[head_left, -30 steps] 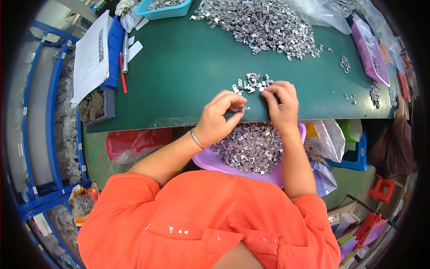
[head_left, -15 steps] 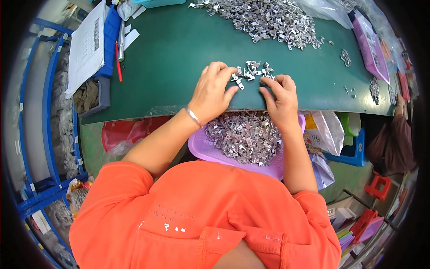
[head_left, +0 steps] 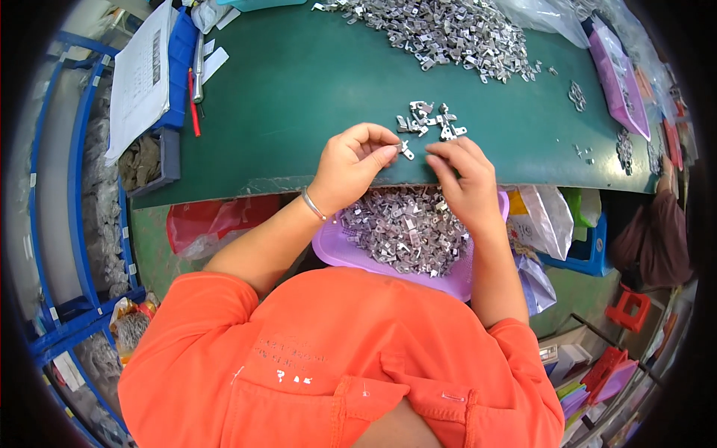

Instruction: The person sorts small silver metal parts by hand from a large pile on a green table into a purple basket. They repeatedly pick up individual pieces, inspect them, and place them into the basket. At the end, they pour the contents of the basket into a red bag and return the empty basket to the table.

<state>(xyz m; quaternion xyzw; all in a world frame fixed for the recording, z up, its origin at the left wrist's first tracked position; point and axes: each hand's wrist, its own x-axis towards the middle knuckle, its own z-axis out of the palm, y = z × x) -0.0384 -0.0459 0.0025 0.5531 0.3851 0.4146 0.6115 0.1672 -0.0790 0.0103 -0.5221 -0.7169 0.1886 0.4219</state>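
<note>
Our left hand [head_left: 349, 163] pinches a small metal bracket [head_left: 407, 152] between thumb and forefinger, close to the near edge of the green table [head_left: 284, 112]; our right hand [head_left: 470, 179] sits at three o'clock of it, thumb and forefinger curved, and we cannot tell whether a piece lies between them; a metal band [head_left: 314, 203] circles our left wrist. At twelve o'clock, just beyond our fingertips, we have a small cluster of brackets [head_left: 420, 121]; farther off, toward half past twelve, spreads a large heap of metal pieces [head_left: 455, 41]; at six o'clock, below the table edge, a purple basket [head_left: 336, 250] holds many more; between two and three o'clock, well apart from us, stands a pinkish tray [head_left: 618, 89]; between nine and ten lies a red pen [head_left: 193, 104], beside white papers [head_left: 140, 86].
</note>
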